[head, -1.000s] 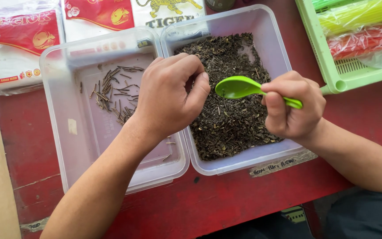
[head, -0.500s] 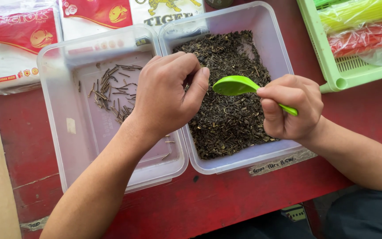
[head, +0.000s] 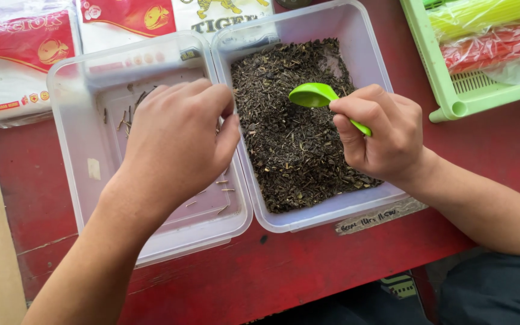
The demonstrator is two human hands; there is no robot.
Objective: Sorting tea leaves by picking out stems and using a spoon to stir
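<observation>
The right hand (head: pixel 380 135) grips a green spoon (head: pixel 320 99) by its handle, bowl held over the dried tea leaves (head: pixel 290 138) in the right tub (head: pixel 368 42). The left hand (head: pixel 176 144) hovers over the lid tray (head: pixel 85 180) of stems (head: pixel 121 120), fingertips pinched together; contents cannot be determined.

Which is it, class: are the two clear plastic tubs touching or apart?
Touching. In the head view the left tub's rim presses against the right tub's rim along their shared edge, with no red table visible between them.
</observation>
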